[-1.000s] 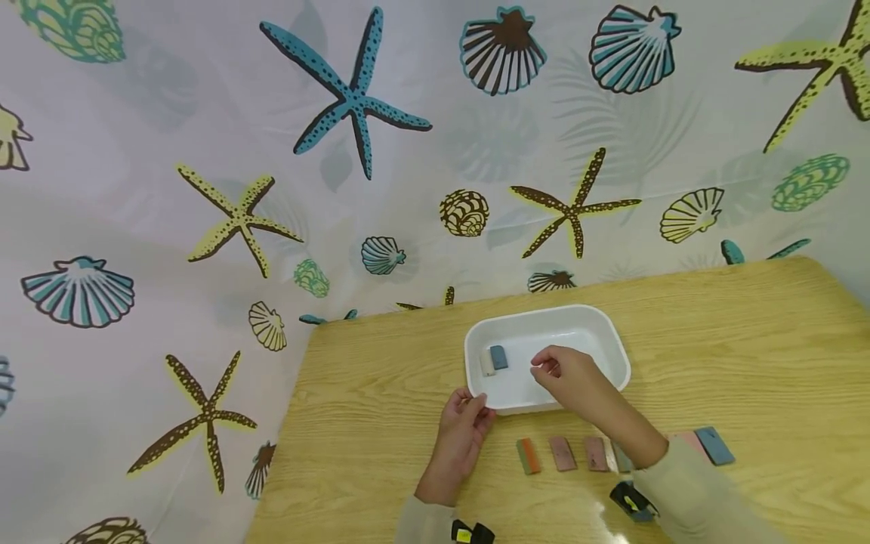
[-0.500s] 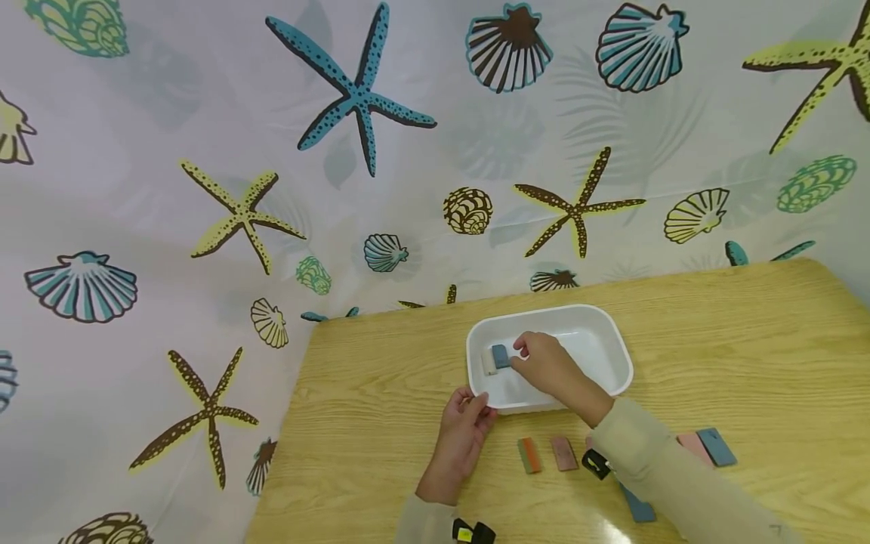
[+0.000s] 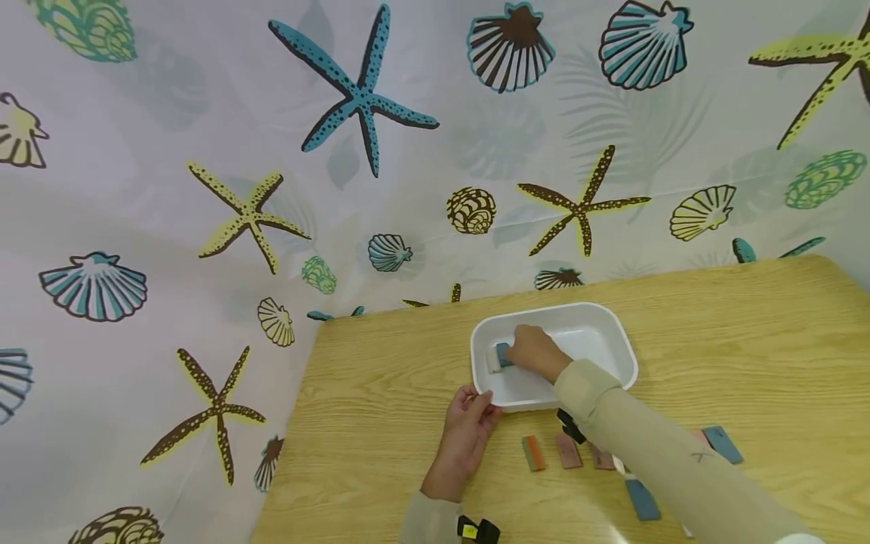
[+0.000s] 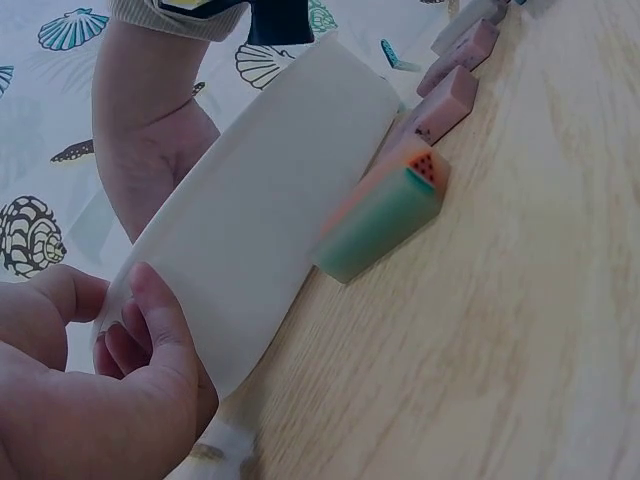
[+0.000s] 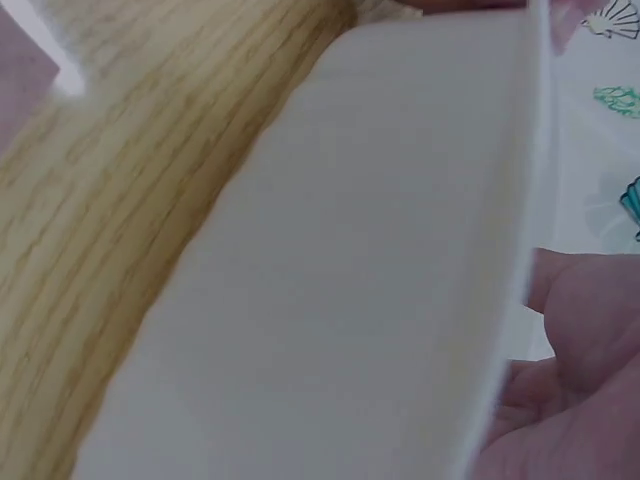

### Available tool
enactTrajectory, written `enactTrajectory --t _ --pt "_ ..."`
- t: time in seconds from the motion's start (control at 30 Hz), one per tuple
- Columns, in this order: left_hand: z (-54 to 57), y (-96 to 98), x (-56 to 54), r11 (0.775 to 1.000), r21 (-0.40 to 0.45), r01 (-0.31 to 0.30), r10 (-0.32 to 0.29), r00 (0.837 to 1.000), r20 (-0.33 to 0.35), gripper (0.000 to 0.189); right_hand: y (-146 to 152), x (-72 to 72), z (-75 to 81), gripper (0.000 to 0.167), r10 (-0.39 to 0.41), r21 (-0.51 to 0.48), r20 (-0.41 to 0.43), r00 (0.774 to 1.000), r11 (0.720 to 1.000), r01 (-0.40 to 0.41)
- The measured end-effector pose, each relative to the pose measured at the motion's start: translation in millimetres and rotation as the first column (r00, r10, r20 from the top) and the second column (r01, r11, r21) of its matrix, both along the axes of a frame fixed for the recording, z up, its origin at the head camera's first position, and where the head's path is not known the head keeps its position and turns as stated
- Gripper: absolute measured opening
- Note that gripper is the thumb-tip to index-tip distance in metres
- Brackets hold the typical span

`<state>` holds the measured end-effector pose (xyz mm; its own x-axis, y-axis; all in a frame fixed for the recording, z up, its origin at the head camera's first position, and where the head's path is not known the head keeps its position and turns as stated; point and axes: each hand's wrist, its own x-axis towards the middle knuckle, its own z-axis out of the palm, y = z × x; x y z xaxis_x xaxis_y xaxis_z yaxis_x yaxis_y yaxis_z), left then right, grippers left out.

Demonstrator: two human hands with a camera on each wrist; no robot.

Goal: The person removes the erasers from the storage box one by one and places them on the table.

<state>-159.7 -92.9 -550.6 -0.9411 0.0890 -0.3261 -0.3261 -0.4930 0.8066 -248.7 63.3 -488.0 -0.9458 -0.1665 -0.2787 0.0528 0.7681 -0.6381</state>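
Note:
The white tray (image 3: 591, 351) stands on the table, and my left hand (image 3: 467, 427) pinches its near left corner, thumb over the rim. Inside, at the left, a blue block (image 3: 503, 353) lies beside a pale cream block (image 3: 493, 361). My right hand (image 3: 538, 352) reaches down into the tray from the right and overlaps the blue block's right side. Its fingertips are hidden in the head view, and the tray wall covers them in the right wrist view, so I cannot tell whether they grip the blue block.
In front of the tray lies a green-and-orange block (image 3: 533, 453), with pink blocks (image 3: 568, 451) to its right. A slate-blue block (image 3: 642, 500) lies nearer, and another blue block (image 3: 723, 444) farther right. The right sleeve (image 3: 646, 438) partly covers this row. A shell-print cloth (image 3: 408, 151) hangs behind.
My right hand has moved left across the tray, from its middle to the blue block, and its fingertips have gone out of sight. The left hand keeps its hold on the corner.

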Motion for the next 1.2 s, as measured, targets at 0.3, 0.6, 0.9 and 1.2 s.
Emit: enactTrajectory --t 0.3,0.6,0.9,1.2 --pt "1.8 3.3 -1.1 1.0 -0.012 -0.007 0.007 1.0 0.018 0.019 -2 -10.6 -13.3 0.035 -0.039 -0.001 0.005 0.999 0.999 0.039" --pt "4.0 4.1 -1.6 1.0 -0.013 -0.002 0.002 1.0 0.006 0.018 -10 -9.8 -15.8 0.024 -0.058 -0.034 -0.024 0.998 0.998 0.057" --pt "0.2 2.3 -0.1 1.0 -0.011 -0.009 0.01 1.0 0.026 0.017 -14 -6.8 -22.2 0.028 -0.043 -0.03 -0.014 0.999 0.999 0.042" --pt "1.2 0.9 -3.3 1.0 0.001 -0.011 0.011 1.0 0.02 0.019 -26 -11.1 -30.6 0.018 -0.074 0.047 -0.08 0.994 0.996 0.078"
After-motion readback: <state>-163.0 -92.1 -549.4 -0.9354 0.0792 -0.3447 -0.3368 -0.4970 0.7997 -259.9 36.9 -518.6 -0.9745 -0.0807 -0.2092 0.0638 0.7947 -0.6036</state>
